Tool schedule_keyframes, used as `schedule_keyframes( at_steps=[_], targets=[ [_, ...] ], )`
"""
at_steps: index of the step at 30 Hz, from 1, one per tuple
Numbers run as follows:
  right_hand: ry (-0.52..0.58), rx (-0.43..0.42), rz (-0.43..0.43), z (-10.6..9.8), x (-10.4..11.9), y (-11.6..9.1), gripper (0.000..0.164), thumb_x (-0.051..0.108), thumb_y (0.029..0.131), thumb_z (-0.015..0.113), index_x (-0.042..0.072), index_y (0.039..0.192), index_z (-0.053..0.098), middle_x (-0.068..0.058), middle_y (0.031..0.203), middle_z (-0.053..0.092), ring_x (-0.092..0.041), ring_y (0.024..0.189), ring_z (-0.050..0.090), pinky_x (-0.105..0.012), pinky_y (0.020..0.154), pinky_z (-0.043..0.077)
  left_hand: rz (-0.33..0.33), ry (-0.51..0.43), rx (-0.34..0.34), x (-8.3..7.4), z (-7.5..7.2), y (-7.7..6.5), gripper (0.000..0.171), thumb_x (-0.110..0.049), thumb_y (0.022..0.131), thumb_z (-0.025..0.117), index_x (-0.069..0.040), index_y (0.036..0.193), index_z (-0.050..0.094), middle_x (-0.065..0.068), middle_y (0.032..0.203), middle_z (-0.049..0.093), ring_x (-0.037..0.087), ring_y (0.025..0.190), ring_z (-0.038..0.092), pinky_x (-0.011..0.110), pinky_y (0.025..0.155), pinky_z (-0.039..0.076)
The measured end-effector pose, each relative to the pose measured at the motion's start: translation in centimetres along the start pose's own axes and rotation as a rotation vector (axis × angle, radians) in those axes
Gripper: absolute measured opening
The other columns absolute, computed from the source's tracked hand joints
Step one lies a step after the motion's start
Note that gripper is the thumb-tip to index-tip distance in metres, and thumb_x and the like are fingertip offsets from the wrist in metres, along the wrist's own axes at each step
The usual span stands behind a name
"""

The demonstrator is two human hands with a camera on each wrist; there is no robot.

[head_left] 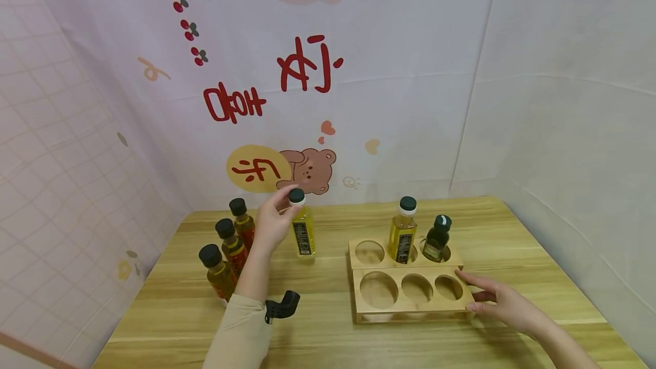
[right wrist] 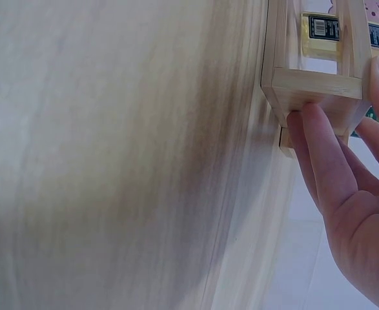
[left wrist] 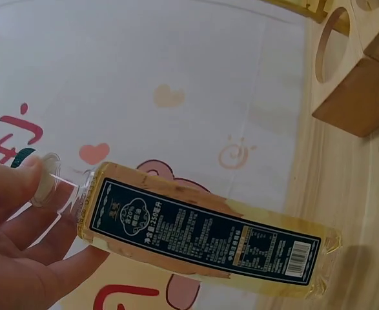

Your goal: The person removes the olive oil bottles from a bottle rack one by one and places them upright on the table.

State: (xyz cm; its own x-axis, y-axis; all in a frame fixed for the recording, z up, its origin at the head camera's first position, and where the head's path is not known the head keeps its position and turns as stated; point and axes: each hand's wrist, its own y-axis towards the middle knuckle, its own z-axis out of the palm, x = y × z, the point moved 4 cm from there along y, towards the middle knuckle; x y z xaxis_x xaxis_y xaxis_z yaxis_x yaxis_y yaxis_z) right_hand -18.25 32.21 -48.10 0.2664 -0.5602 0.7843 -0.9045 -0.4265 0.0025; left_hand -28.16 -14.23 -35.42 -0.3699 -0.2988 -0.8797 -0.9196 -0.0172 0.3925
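A person's left hand (left wrist: pixel 31 239) pinches the neck end of a clear bottle of yellow liquid (left wrist: pixel 208 226), thumb against the white collar (left wrist: pixel 46 184) below its dark green cap (left wrist: pixel 22 157). The bottle slants across the view, its base to the right, over a pale wood-grain tabletop (left wrist: pixel 334 171); whether they touch is unclear. A long black label (left wrist: pixel 176 229) with white print and a barcode faces the camera. Beyond the bottle's base, higher up, stands a pale wooden rack with a round hole (left wrist: pixel 354 100). Behind the bottle hangs a white printed backdrop (left wrist: pixel 208 48), showing a peach heart (left wrist: pixel 170 95) and a coral heart (left wrist: pixel 94 153) above it.
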Motion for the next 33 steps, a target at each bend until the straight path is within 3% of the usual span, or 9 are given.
schedule_keyframes(
  at_steps=[9, 16, 33],
  targets=[
    [0.003, 0.016, -0.018, 0.0, 0.0, 0.1, 0.069, 0.021, 0.095, 0.068, -0.003, 0.151, 0.036, -0.038, 0.146, 0.035, -0.005, 0.106, 0.059, -0.024, 0.078, 0.053, -0.063, 0.017, -0.07, 2.0, -1.2, 0.1, 0.042, 0.005, 0.092, 0.065, -0.006, 0.133, 0.061, 0.019, 0.129, 0.06, 0.034, 0.12, 0.058, 0.05, 0.101, 0.047],
    [0.004, 0.005, -0.026, 0.0, 0.0, 0.1, 0.068, 0.02, 0.094, 0.069, -0.003, 0.15, 0.037, -0.039, 0.145, 0.035, -0.006, 0.105, 0.059, -0.024, 0.078, 0.053, -0.075, 0.018, -0.113, 2.9, -2.0, 0.2, 0.04, 0.004, 0.093, 0.065, -0.005, 0.132, 0.062, 0.018, 0.13, 0.06, 0.034, 0.117, 0.059, 0.049, 0.1, 0.048],
    [0.003, -0.001, -0.018, 0.0, -0.1, 0.0, 0.069, 0.022, 0.094, 0.069, -0.002, 0.15, 0.037, -0.038, 0.146, 0.035, -0.008, 0.106, 0.059, -0.024, 0.079, 0.053, -0.122, 0.056, -0.128, 4.0, -3.2, 0.5, 0.043, 0.003, 0.096, 0.061, -0.005, 0.138, 0.057, 0.018, 0.137, 0.056, 0.034, 0.122, 0.055, 0.05, 0.104, 0.043]
  ],
)
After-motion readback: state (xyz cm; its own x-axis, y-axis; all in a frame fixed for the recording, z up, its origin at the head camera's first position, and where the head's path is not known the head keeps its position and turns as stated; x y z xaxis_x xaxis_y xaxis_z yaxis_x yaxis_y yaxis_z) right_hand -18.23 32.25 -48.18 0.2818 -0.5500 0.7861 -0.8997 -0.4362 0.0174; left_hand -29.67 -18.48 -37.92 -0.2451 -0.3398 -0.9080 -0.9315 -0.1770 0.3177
